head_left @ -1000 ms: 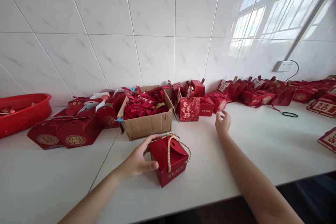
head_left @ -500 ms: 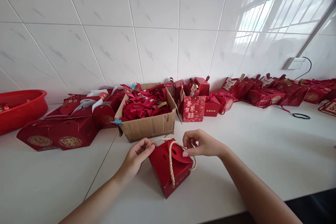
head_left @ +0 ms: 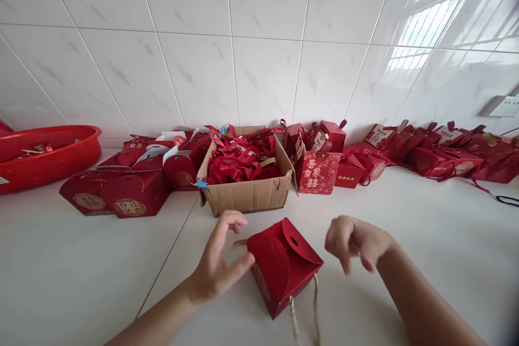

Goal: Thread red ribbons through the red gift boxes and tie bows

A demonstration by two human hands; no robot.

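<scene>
A red gift box (head_left: pixel 279 281) stands on the white counter in the middle front, its curved top flaps folded over and a round hole showing in one. From its near right side a twisted cream rope handle (head_left: pixel 317 305) hangs down onto the counter. My left hand (head_left: pixel 219 267) is open beside the box, fingers spread, the thumb at its left edge; whether it touches is unclear. Off the box's right side hovers my right hand (head_left: pixel 360 240), slightly blurred, with fingers bent downward and apart and nothing in them.
Behind the box sits a cardboard carton (head_left: pixel 247 197) full of red ribboned pieces. Red gift boxes (head_left: pixel 132 192) and a red basin (head_left: pixel 48 159) stand at left. More red boxes (head_left: pixel 441 162) line the tiled wall at right, near a black loop (head_left: pixel 507 200).
Both hands have let go of the box and moved apart. The rope handle has dropped from over the top to the near side. My view has turned a little left.
</scene>
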